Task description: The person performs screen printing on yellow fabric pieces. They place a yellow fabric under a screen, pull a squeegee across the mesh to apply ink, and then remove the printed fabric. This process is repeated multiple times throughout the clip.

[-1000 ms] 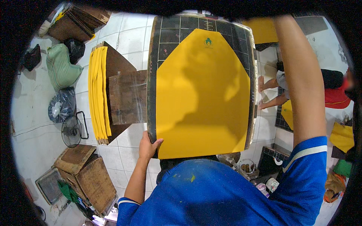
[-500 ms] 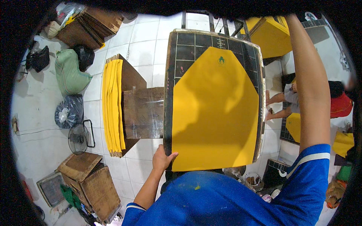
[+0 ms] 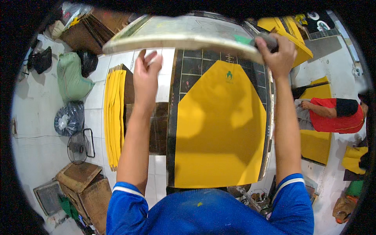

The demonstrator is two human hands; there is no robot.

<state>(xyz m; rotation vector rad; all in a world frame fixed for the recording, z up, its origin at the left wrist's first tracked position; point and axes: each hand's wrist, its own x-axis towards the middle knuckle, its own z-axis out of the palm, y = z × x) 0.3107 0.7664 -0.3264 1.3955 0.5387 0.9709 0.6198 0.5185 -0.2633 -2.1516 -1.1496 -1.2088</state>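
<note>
Ideally, the frame (image 3: 176,41) should be kept level above the yellow sheet (image 3: 221,129); fingers are parted on the left hand (image 3: 146,78), a dark block (image 3: 270,39) clasped by the right hand (image 3: 281,56).

The right hand (image 3: 277,55) grips a frame (image 3: 176,40), the left hand (image 3: 147,76) near it. A yellow sheet (image 3: 221,133) lies on the desk (image 3: 191,70).

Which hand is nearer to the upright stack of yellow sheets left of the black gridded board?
Left. The left hand is right of the yellow stack, apart from it; the right hand is farther right, at the right end of the pale rectangular frame.
</note>
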